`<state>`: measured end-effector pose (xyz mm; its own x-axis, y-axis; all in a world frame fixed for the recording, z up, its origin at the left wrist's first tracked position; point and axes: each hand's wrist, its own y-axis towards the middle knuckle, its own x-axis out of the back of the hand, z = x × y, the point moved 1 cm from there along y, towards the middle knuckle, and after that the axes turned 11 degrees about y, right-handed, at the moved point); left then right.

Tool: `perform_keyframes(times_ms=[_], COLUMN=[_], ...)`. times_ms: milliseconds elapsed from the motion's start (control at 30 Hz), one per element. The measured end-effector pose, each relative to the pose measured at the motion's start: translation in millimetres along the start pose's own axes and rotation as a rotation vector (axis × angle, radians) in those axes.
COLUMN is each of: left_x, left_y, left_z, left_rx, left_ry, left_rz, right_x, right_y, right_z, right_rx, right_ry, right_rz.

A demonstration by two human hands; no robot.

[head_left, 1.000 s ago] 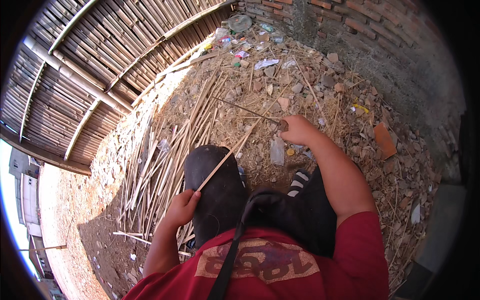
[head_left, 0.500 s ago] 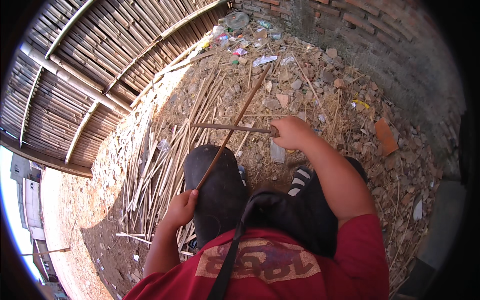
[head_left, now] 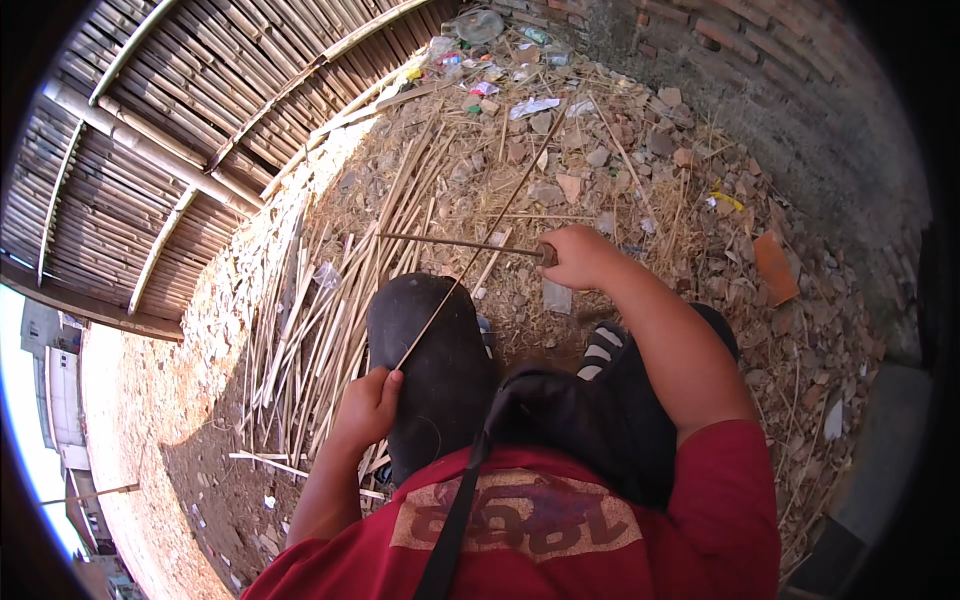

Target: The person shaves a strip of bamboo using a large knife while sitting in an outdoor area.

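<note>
My left hand (head_left: 366, 408) is closed round the lower end of a long, thin bamboo strip (head_left: 432, 322). The strip slants up and away to the right, passing over my left knee. In my right hand (head_left: 578, 260) is the handle of a long knife, its narrow blade (head_left: 430, 240) pointing left. The blade crosses the strip partway along; whether it presses on it or only touches it, I cannot tell. Left of my knees lies a heap of pale split bamboo strips (head_left: 325, 345) on the ground.
A slatted bamboo wall (head_left: 250, 90) rises at the far left, and a brick wall (head_left: 740, 110) curves round the far right. Broken rubble, dry straw and plastic litter cover the ground. An orange tile piece (head_left: 775, 268) lies at the right.
The knife blade has turned and now looks thinner, its tip slightly higher. The bamboo strip has also turned edge-on and looks narrower. Both hands keep their holds.
</note>
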<state>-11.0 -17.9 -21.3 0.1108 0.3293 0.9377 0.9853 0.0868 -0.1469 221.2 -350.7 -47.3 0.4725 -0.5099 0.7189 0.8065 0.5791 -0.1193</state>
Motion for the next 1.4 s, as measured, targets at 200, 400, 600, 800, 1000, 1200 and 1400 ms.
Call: perform_keyframes(times_ms=[200, 400, 600, 800, 1000, 1200, 1400], left_x=[1, 2, 11, 7, 7, 4, 4], left_y=[-7, -6, -1, -1, 0, -2, -2], left_z=[-4, -12, -4, -3, -2, 2, -2], left_rx=[0.04, 0.052, 0.014, 0.025, 0.031, 0.008, 0.034], left_ry=[0.08, 0.067, 0.021, -0.011, -0.034, -0.036, -0.093], left_rz=[-0.019, -0.011, 0.056, 0.043, 0.058, 0.025, 0.03], right_x=[-3, -5, -3, -2, -8, -7, -15], right_y=[-11, -5, -12, -4, 0, -4, -2], right_z=[21, -9, 29, -9, -3, 4, -12], right_rx=[-0.012, -0.044, -0.066, 0.007, 0.023, -0.017, -0.082], right_ry=[-0.049, -0.054, -0.143, -0.016, -0.021, -0.036, 0.104], right_rz=[0.056, -0.02, 0.006, -0.165, -0.033, -0.029, -0.123])
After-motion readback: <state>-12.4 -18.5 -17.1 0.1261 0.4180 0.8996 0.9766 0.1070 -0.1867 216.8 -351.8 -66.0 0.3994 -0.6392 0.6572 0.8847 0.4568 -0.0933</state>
